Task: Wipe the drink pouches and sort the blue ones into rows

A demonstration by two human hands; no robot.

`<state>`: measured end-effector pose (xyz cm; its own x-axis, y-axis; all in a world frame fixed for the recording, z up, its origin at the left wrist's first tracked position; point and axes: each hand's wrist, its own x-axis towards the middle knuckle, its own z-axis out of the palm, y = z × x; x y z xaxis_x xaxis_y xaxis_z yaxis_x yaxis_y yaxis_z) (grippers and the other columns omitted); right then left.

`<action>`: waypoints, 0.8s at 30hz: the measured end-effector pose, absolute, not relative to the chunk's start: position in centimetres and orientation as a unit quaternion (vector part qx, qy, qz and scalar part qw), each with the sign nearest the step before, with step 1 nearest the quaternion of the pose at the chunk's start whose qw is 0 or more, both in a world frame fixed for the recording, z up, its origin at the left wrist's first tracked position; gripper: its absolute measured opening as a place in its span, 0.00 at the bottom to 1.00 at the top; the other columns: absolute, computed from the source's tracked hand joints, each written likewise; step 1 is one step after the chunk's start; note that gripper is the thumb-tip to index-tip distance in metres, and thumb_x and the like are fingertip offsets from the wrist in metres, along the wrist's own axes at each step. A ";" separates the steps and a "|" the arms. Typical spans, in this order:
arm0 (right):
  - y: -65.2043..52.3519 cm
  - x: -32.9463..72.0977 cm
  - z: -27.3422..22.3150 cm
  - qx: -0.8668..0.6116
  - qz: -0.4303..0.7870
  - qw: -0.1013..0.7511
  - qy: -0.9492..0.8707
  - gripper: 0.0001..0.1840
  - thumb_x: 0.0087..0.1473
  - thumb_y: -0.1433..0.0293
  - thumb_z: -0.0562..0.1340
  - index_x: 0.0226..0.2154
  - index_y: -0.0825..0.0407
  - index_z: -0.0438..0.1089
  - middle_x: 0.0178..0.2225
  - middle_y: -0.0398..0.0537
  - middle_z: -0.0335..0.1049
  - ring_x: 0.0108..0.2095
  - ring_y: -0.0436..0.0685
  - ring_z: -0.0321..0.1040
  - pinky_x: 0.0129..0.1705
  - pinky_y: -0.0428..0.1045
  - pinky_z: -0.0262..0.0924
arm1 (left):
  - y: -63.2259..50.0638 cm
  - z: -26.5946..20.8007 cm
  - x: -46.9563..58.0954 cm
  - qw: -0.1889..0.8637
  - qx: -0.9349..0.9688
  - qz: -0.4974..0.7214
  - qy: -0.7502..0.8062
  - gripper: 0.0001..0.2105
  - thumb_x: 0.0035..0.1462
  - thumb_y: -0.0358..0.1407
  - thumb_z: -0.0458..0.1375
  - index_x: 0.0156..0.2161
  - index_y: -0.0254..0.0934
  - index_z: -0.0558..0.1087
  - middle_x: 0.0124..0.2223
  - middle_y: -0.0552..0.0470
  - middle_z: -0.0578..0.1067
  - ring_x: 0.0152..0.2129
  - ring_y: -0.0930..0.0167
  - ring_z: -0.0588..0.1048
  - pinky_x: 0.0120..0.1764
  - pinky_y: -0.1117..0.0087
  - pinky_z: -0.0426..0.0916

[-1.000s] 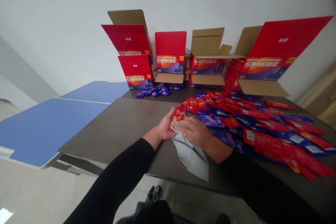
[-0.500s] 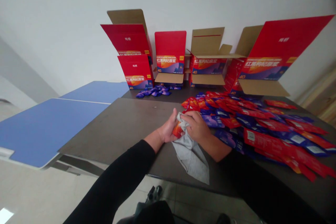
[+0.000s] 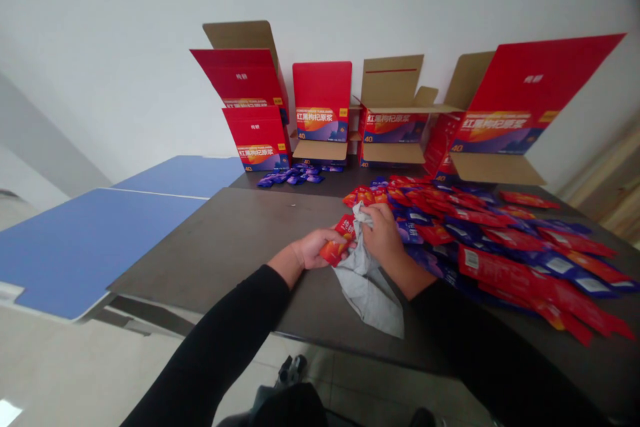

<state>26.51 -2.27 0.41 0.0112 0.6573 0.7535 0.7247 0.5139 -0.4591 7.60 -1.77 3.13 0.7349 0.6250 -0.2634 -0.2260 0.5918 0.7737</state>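
My left hand (image 3: 319,248) is closed round a red and orange pouch (image 3: 340,240), held tilted above the dark table. Bunched in my right hand (image 3: 383,230) is a grey cloth (image 3: 369,290), whose loose end hangs down toward the table's front edge. The cloth's upper part lies right beside the pouch's edge; whether they touch I cannot tell. Just right of my right hand spreads a big pile of red pouches (image 3: 505,267) and purple-blue pouches (image 3: 413,232).
Along the back stand open red cartons, among them a left carton (image 3: 257,140), a middle carton (image 3: 323,100) and a right carton (image 3: 530,93). Small purple packets (image 3: 290,177) lie before them. A blue table (image 3: 100,240) adjoins on the left.
My right hand and the cloth have moved slightly right, off the pouch's face. More of the red pouch now shows in my left hand.
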 end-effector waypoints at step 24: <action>-3.3 25.8 0.2 -0.404 0.034 0.321 -0.856 0.15 0.44 0.73 0.63 0.39 0.49 0.74 0.37 0.47 0.70 0.35 0.55 0.66 0.38 0.48 0.63 | 7.3 6.2 11.4 0.566 0.460 0.485 0.483 0.01 0.55 0.28 0.61 0.33 0.31 0.73 0.28 0.48 0.77 0.22 0.72 0.75 0.30 0.71 0.72</action>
